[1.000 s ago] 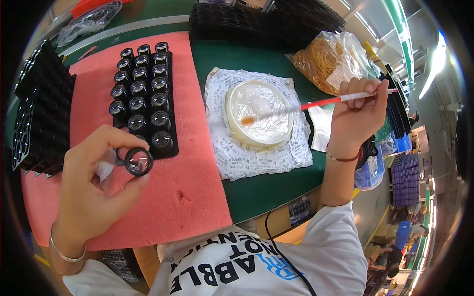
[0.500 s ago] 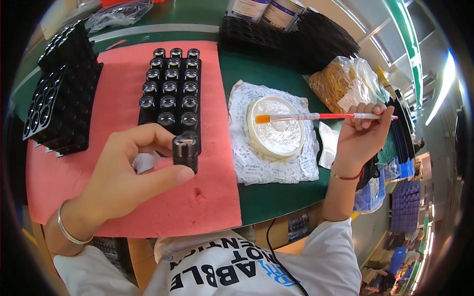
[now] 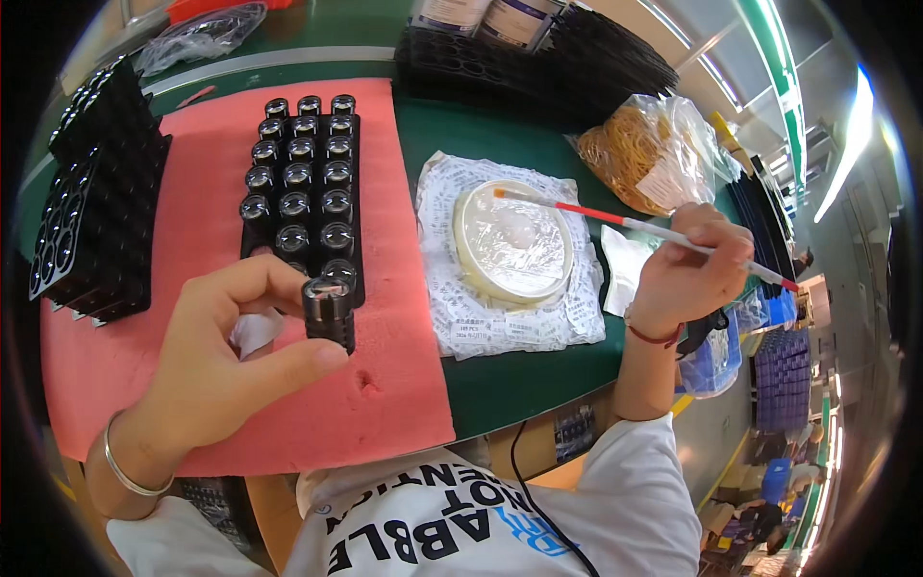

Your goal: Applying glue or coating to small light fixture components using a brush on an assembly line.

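My left hand [image 3: 226,351] pinches a black lens barrel [image 3: 330,317] with a shiny glass top between thumb and forefinger, held upright. Something white [image 3: 258,332] shows behind those fingers; what it is I cannot tell. Just beyond stands a black tray [image 3: 279,188] with several similar lens barrels in rows. In my right hand [image 3: 694,264] is a slim paintbrush [image 3: 591,213] with a red and white handle, slanting down to the right. Its orange-tan tip lies over the upper part of a round, pale dish [image 3: 461,245] with a glossy, film-like surface.
Under the barrels lies a pink foam mat [image 3: 207,144] on a green table [image 3: 510,380]. Stacked black trays [image 3: 106,212] stand at the left. Printed white packing [image 3: 481,337] lies beneath the dish. Behind are tins [image 3: 519,21], black trays [image 3: 538,72] and a bag of yellow rubber bands [image 3: 639,159].
The paintbrush has tilted from nearly level, its tip now higher and its handle end lower. My right fingers have shifted around it. The whole scene has slid slightly left in view.
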{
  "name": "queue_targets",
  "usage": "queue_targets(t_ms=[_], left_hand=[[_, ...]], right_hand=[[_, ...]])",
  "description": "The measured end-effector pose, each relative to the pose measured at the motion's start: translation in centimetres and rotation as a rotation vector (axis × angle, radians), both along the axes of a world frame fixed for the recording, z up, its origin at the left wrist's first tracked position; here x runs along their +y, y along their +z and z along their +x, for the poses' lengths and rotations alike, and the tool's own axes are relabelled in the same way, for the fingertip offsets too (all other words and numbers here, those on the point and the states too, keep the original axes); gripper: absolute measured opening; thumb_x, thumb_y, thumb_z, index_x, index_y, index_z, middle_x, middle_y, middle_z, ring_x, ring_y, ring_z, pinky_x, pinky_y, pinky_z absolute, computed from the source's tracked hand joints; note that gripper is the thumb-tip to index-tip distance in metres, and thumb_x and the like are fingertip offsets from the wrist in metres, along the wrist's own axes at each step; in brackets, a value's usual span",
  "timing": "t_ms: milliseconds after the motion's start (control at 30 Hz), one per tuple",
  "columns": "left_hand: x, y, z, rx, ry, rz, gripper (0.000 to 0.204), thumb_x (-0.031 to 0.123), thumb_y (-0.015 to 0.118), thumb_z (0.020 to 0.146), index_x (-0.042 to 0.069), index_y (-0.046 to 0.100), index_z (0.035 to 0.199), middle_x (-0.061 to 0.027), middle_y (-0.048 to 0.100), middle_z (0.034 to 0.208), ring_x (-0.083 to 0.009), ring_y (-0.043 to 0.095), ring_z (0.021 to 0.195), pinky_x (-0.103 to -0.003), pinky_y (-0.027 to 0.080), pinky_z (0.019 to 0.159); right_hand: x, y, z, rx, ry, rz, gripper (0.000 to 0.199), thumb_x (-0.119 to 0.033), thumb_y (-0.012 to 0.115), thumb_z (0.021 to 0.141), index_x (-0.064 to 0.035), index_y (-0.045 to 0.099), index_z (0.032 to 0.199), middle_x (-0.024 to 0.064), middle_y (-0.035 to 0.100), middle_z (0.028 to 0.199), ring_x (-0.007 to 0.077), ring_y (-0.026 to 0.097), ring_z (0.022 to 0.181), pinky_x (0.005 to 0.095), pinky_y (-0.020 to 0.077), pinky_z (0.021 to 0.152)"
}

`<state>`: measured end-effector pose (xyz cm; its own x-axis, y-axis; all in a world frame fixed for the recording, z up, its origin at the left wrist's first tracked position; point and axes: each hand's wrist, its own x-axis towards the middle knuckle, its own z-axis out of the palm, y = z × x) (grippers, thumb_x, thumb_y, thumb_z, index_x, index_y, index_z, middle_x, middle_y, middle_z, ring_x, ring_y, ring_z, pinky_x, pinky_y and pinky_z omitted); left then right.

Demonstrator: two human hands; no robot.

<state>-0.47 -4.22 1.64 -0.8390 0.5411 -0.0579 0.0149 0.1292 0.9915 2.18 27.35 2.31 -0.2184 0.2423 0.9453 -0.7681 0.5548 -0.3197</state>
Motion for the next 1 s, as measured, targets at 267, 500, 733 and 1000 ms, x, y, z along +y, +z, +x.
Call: queue_targets(t_ms=[267, 500, 733, 1000], left_hand=[[0.0, -0.2, 0.0, -0.021, 0.003, -0.011, 0.022, 0.008, 0.068, 0.066, 0.001, 0.057, 0.083, 0.0028, 0.056, 0.074, 0.0020, 0.031, 0.052, -0.014, 0.024, 0.044], [0.0, 0.5, -0.1, -0.072, 0.035, -0.087, 0.025, 0.013, 0.070, 0.066, -0.001, 0.057, 0.082, -0.0010, 0.057, 0.075, -0.0028, 0.048, 0.066, -0.016, 0.039, 0.058], [-0.2, -0.1, -0.2, -0.045, 0.003, 0.067, 0.025, 0.013, 0.070, 0.067, -0.001, 0.057, 0.083, -0.0029, 0.058, 0.077, -0.0054, 0.053, 0.071, -0.018, 0.043, 0.063], [-0.5, 0.3, -0.2, -0.085, -0.017, 0.031, 0.026, 0.014, 0.070, 0.067, 0.000, 0.058, 0.084, -0.0028, 0.058, 0.078, -0.0057, 0.052, 0.071, -0.020, 0.042, 0.066]], right_hand=[[0.4, 1.0, 0.3, -0.161, 0.325, -0.255, 0.031, -0.026, 0.039, 0.089, -0.0055, 0.043, 0.066, 0.0005, 0.040, 0.053, 0.0084, 0.035, 0.044, 0.0200, 0.0266, 0.041], [-0.4, 1.0, 0.5, -0.330, 0.731, -0.423, 0.027, -0.029, 0.037, 0.089, -0.0068, 0.042, 0.075, 0.0021, 0.046, 0.062, 0.0088, 0.036, 0.050, 0.0208, 0.0308, 0.046], [-1.2, 0.5, 0.8, -0.406, 0.758, -0.250, 0.025, -0.028, 0.035, 0.089, -0.0067, 0.040, 0.078, 0.0061, 0.046, 0.058, 0.0122, 0.041, 0.049, 0.0236, 0.0340, 0.047], [-1.3, 0.3, 0.7, -0.430, 0.718, -0.128, 0.025, -0.026, 0.035, 0.089, -0.0051, 0.043, 0.079, 0.0084, 0.047, 0.058, 0.0144, 0.045, 0.050, 0.0246, 0.0378, 0.048]])
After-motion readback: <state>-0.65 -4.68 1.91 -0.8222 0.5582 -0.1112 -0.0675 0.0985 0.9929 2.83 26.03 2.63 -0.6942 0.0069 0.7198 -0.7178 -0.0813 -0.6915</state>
